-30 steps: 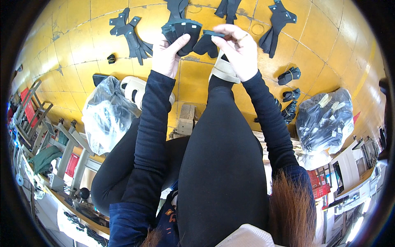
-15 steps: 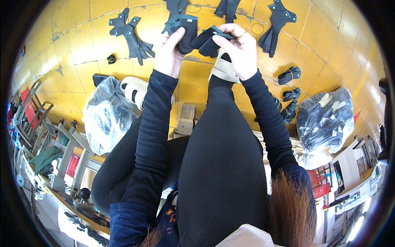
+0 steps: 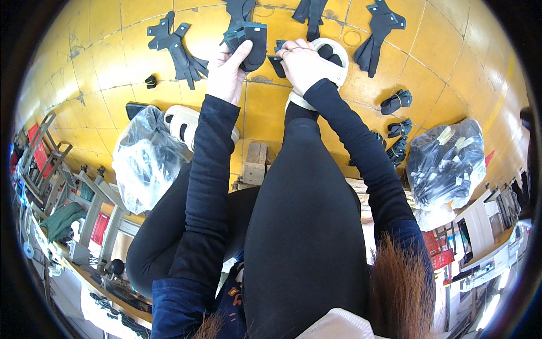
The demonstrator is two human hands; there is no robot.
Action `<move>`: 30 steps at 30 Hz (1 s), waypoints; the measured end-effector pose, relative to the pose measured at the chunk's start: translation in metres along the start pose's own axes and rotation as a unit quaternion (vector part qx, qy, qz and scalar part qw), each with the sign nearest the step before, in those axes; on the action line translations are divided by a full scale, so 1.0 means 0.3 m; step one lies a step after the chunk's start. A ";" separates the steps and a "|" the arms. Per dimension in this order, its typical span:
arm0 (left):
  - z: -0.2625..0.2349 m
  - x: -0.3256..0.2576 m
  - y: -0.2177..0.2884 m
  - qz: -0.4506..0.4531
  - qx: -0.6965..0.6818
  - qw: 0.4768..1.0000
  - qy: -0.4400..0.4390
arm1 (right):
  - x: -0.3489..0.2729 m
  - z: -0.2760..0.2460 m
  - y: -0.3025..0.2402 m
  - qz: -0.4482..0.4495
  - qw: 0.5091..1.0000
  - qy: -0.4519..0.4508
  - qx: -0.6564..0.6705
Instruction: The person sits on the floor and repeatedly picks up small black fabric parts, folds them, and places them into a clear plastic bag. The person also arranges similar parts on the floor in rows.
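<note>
My left hand [image 3: 227,70] is closed on a small stack of folded dark socks [image 3: 258,48] with teal edges and little pale labels, its thumb pressed on top. Just right of it, my right hand [image 3: 302,65] is turned back-up with curled fingers around more dark socks [image 3: 278,66]; only their left part shows past the fingers. The two held lots are apart. Beneath my right hand is a cream clog [image 3: 334,52] on my foot. Farther out, a fanned pile of flat socks [image 3: 243,10] lies beyond my left hand.
More flat sock piles lie at far left [image 3: 179,48], far middle [image 3: 310,14] and far right [image 3: 384,28]. Banded sock bundles [image 3: 396,101] sit right, near a clear bag of socks [image 3: 446,164]. At left are another plastic bag [image 3: 148,158] and a dark phone-like slab [image 3: 134,108]. A wooden block [image 3: 256,164] stands between my legs.
My right hand has moved left and rolled over, so its back now shows and its socks are mostly covered. The left hand has shifted slightly left with its stack.
</note>
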State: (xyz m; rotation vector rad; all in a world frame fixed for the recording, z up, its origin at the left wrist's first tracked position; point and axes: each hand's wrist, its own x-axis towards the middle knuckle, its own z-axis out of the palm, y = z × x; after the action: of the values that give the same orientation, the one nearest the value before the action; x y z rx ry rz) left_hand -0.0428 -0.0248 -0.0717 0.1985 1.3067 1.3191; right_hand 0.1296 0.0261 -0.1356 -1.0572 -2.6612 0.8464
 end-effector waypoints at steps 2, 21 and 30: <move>0.011 -0.001 -0.006 -0.003 -0.005 1.000 -0.003 | 0.001 -0.003 -0.004 0.023 0.998 0.051 -0.008; 0.073 -0.019 -0.004 -0.041 -0.051 0.997 -0.035 | 0.224 -0.145 0.294 0.258 0.889 0.219 0.309; 0.050 -0.019 -0.037 -0.006 0.023 1.000 -0.017 | 0.152 -0.241 0.106 0.110 0.867 -0.004 0.487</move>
State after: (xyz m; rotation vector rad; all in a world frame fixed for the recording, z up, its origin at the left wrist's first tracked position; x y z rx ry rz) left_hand -0.0232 -0.0248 -0.0712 0.2427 1.3083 1.2707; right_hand 0.1388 0.1079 -0.0962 -1.0163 -1.6565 1.9176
